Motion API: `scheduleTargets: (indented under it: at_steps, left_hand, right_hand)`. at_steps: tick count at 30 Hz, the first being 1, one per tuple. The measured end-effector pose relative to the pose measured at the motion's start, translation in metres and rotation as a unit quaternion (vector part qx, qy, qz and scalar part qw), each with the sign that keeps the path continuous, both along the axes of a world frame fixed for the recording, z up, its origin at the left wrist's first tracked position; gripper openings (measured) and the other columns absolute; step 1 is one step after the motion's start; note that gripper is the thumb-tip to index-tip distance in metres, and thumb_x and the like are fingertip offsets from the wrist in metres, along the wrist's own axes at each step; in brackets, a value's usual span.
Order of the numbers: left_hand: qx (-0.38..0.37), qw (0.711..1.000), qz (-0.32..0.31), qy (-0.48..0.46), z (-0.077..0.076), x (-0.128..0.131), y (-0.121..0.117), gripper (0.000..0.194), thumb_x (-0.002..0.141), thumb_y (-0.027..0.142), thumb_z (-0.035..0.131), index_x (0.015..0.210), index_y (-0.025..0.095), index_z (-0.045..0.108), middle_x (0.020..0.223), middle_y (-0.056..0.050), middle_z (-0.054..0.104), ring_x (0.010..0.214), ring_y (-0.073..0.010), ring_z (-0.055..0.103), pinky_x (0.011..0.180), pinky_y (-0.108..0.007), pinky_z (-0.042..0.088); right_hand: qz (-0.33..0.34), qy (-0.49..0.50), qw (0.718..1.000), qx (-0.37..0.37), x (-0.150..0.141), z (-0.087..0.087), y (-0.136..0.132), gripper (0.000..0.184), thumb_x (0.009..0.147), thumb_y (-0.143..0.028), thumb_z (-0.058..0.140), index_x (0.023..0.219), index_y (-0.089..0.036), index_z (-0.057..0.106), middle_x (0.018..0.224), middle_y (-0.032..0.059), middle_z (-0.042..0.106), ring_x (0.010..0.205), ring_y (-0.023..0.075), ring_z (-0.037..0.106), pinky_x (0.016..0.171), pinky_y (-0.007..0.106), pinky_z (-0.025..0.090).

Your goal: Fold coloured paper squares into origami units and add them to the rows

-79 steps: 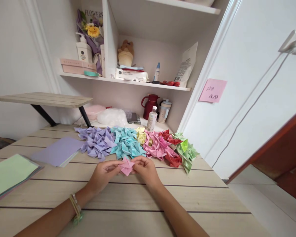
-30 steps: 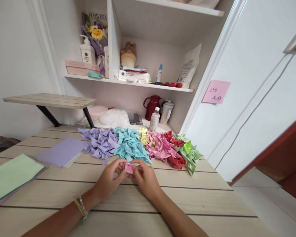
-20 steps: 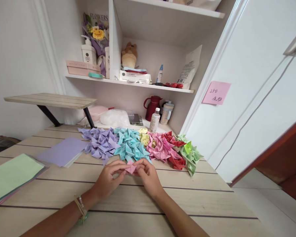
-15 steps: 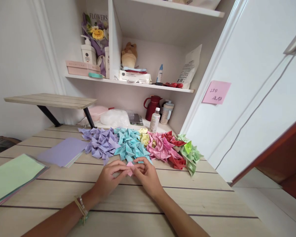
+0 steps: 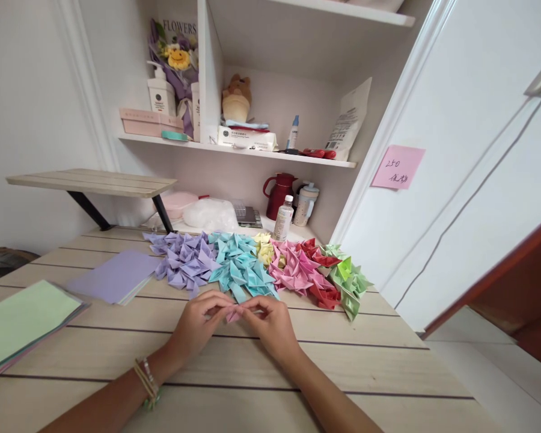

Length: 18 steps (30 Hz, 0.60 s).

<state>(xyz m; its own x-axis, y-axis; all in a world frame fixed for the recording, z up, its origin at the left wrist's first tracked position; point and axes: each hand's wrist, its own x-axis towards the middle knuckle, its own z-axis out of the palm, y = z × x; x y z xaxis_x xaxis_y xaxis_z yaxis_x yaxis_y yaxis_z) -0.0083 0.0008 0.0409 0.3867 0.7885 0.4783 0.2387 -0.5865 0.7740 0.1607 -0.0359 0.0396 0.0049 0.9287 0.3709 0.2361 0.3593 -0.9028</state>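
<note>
Between my two hands is a small pink folded paper (image 5: 233,315), pinched by fingers and thumbs from both sides. My left hand (image 5: 201,322) is closed on its left side, and my right hand (image 5: 270,325) is closed on its right side. Much of the paper is hidden behind the fingertips. Just beyond my hands lie heaps of folded paper pieces: purple ones (image 5: 184,258), blue ones (image 5: 241,267), yellow ones (image 5: 264,248), pink ones (image 5: 293,267), red ones (image 5: 325,296) and green ones (image 5: 351,285).
Stacks of purple paper (image 5: 115,276) and green paper (image 5: 22,322) lie on the left of the slatted table (image 5: 234,373). A small raised shelf (image 5: 94,182) stands behind them. At the back are a plastic bottle (image 5: 284,221), a red jug (image 5: 279,195) and a cup (image 5: 305,204).
The pink paper has tilted and dropped slightly, showing less of its surface. My fingers have drawn closer together over it, and the right fingers have curled down.
</note>
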Motion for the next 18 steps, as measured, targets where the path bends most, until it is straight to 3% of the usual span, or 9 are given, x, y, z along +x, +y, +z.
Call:
scheduleTargets:
  at_steps: [9,18]
  left_hand:
    - [-0.020,0.999,0.026,0.001,0.0016,0.0021,-0.0014,0.016,0.078,0.029,0.058,0.071,0.020,0.068,0.077,-0.004,0.067,0.076,-0.0185,0.060,0.059,-0.022,0.047]
    - [-0.032,0.999,-0.003,0.032,0.0044,0.0015,-0.0021,0.021,0.079,0.033,0.055,0.068,0.020,0.068,0.071,-0.003,0.066,0.070,-0.0173,0.059,0.058,-0.022,0.045]
  right_hand:
    - [-0.012,-0.085,0.996,0.015,0.0061,-0.0011,0.0024,0.010,0.070,-0.018,0.060,0.069,-0.019,0.070,0.070,0.0027,0.068,0.066,0.0154,0.060,0.054,0.021,0.047]
    - [-0.004,-0.079,0.996,-0.029,0.0076,-0.0026,0.0033,0.011,0.070,-0.026,0.064,0.069,-0.018,0.072,0.066,0.0030,0.069,0.061,0.0165,0.062,0.057,0.024,0.045]
